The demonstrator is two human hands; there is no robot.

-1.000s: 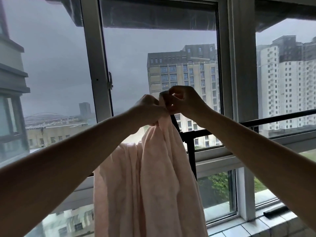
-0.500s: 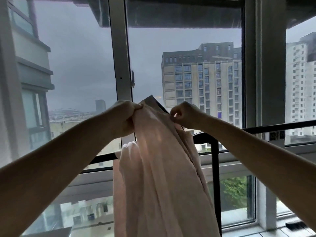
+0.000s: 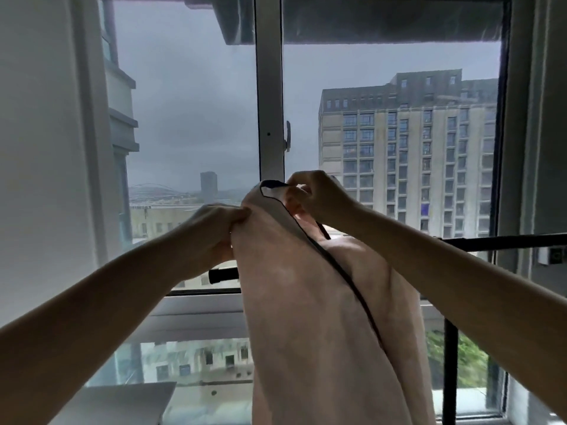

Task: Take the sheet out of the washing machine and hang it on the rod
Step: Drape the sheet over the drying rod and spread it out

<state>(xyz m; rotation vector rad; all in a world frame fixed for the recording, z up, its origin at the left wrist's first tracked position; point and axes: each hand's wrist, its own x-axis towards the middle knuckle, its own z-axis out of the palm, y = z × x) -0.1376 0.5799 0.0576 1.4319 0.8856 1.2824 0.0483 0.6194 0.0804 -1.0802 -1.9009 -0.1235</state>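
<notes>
White wall (image 3: 36, 148) — far left, plain, running the full height of the view.

Left hand (image 3: 211, 237) — raised in front of the window, fingers curled and pinching a fold of the sheet's left edge between thumb and fingertips; bare forearm enters from the lower left.

Rod (image 3: 224, 275) — black, horizontal; a short capped end shows just below the left hand, and a longer stretch reappears to the right of the right forearm. The middle part is hidden behind the cloth.

Window frame (image 3: 270, 87) — pale vertical post with a latch, behind both hands; grey sky and a tall block of flats beyond the glass.

Sheet (image 3: 306, 317) — pale pink, with a thin dark trim line running diagonally down it. Held up between the two hands, its top corner lifted above rod level, the rest hanging down in front of the rod to the bottom of the view.

Right hand (image 3: 319, 194) — highest item, fingers bent and pinching the sheet's top corner at the dark trim.

Upright black post (image 3: 449, 363) — lower right, partly behind the sheet.
</notes>
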